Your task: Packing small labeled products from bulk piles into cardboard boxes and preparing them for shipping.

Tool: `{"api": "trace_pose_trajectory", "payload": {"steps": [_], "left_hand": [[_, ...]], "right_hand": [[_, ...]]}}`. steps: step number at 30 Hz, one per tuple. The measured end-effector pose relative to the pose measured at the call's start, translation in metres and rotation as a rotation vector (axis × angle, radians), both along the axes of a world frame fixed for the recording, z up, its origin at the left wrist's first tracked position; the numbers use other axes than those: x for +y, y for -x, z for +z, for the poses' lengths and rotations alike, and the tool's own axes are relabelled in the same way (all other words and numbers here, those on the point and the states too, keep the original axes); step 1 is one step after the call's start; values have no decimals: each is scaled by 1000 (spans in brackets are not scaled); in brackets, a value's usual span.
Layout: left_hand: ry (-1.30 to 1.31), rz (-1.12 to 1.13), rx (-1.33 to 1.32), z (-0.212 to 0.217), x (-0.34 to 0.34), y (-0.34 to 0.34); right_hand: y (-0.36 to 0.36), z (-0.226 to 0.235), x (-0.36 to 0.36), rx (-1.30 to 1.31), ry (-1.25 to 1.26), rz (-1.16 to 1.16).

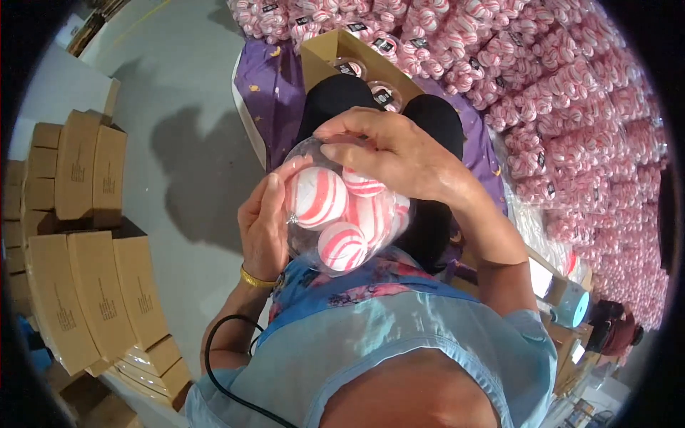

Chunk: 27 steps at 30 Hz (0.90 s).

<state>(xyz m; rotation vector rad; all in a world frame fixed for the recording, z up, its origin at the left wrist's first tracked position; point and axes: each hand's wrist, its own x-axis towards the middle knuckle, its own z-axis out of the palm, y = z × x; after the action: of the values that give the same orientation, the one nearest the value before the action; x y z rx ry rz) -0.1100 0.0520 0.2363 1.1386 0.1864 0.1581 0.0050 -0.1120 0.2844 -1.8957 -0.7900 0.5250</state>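
Note:
Over my lap is a clear plastic tub [391,225] holding several white baubles with pink-red stripes; one striped bauble [317,197] faces up at its left. My left hand [264,225], with a yellow band at the wrist, is wrapped round the tub's left side. From the right, my right hand [399,153] reaches over the tub's far end, thumb and fingers curled against it. Just beyond my knees stands an open cardboard box [321,51], where packed tubs with black labels [384,94] lie.
A large heap of packed striped baubles [564,93] fills the far and right side. Brown cartons [85,299] are stacked at the left, beside the grey floor [193,64]. Purple patterned cloth [267,93] lies under the open box. A teal round object [571,305] is at the right.

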Motion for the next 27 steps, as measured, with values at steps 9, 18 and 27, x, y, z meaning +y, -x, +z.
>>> {"api": "trace_pose_trajectory", "payload": {"steps": [9,18,27], "left_hand": [[-156,16,-74,-2,2,3],[-193,-21,-90,-1,4,0],[-262,240,86,-9,-5,17]], "right_hand": [[-15,20,10,189,279,151],[-26,9,18,128,209,243],[-27,4,21,183,186,238]]}}
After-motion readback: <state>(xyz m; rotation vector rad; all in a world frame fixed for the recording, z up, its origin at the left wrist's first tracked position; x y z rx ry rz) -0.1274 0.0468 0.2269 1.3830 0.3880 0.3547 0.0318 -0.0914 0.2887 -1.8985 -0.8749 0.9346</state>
